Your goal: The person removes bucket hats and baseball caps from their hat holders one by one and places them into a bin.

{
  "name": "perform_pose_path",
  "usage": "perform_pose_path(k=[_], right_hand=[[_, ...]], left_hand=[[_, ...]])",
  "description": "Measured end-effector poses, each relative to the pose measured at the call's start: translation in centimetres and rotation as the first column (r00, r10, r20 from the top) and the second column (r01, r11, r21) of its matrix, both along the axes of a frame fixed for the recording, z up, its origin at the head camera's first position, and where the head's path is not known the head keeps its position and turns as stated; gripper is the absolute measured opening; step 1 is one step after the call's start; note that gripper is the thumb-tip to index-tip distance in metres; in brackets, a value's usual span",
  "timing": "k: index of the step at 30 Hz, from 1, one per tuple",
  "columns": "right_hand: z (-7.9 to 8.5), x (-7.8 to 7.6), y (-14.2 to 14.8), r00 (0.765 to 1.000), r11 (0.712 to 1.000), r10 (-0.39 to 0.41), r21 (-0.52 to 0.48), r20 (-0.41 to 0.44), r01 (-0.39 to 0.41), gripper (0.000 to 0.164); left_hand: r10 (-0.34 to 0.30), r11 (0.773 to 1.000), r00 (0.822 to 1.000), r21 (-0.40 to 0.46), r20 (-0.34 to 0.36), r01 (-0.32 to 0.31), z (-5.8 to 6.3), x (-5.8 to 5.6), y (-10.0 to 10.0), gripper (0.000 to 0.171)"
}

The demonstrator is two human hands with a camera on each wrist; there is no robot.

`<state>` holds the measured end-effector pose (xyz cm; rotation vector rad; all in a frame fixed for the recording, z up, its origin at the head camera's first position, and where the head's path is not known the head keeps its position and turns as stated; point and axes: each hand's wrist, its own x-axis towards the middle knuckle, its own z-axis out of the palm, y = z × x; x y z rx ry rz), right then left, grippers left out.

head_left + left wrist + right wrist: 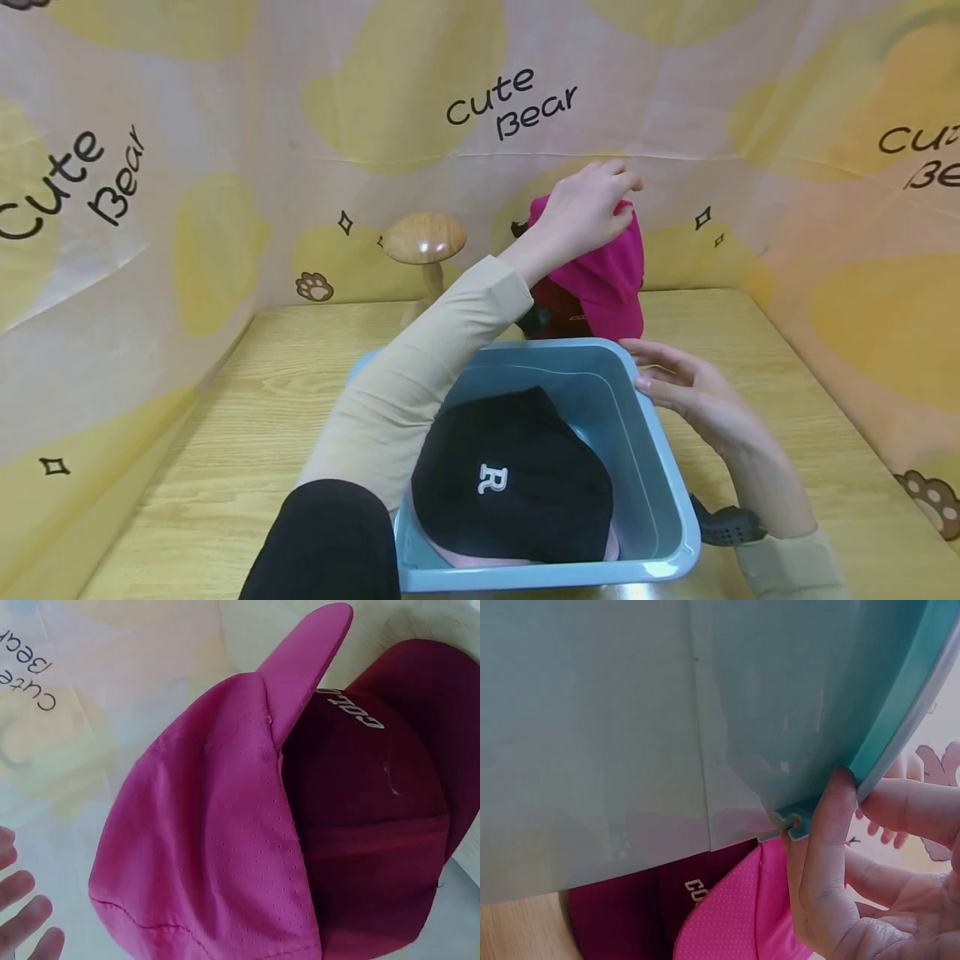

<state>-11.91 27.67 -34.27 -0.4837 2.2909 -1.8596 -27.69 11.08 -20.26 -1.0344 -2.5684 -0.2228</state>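
Note:
My left hand (588,208) is raised above a magenta cap (615,267), its fingers loosely bent with nothing between them. In the left wrist view, the fingers (26,926) are apart from that cap. The magenta cap partly covers a dark red cap (367,772) with white lettering; what supports the two is hidden. My right hand (690,387) pinches the rim of a blue plastic bin (660,467) at its far right corner, thumb and finger (829,840) on the edge. Inside the bin lies a black cap (517,492) with a white R, over something pink (480,560).
A wooden stand with a rounded top (423,237) is behind the bin, left of the caps, partly hidden by my left sleeve (420,375). The wooden table (300,358) is enclosed by printed cloth walls (405,83) at the back and both sides.

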Motion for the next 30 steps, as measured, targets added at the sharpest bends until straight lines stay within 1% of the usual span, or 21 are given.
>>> perform_pose_path(k=[5,11,18,23,30], right_hand=[[-0.1,0.0,0.0,1.0,1.0,-0.005,0.009,-0.005,0.005,0.047],[-0.1,-0.1,-0.1,1.0,1.0,-0.007,0.016,0.001,0.007,0.048],[-0.4,-0.4,0.1,1.0,1.0,-0.001,0.022,-0.027,0.002,0.048],[-0.4,-0.5,0.1,1.0,1.0,0.0,0.02,-0.026,0.001,0.047],[-0.3,-0.3,0.0,1.0,1.0,-0.002,0.01,-0.016,0.002,0.047]], left_hand=[[0.036,0.999,0.999,0.01,-0.014,-0.035,-0.3,-1.1,0.6,0.029],[0.052,0.999,0.999,0.008,-0.012,-0.052,-1.1,-2.2,1.0,0.025],[0.075,0.997,0.997,0.0,-0.021,-0.075,-1.5,-3.2,1.3,0.025],[0.095,0.995,0.995,-0.022,-0.027,-0.096,-2.2,-3.9,1.3,0.02],[0.108,0.993,0.994,-0.039,-0.012,-0.108,-2.9,-4.4,1.6,0.016]])
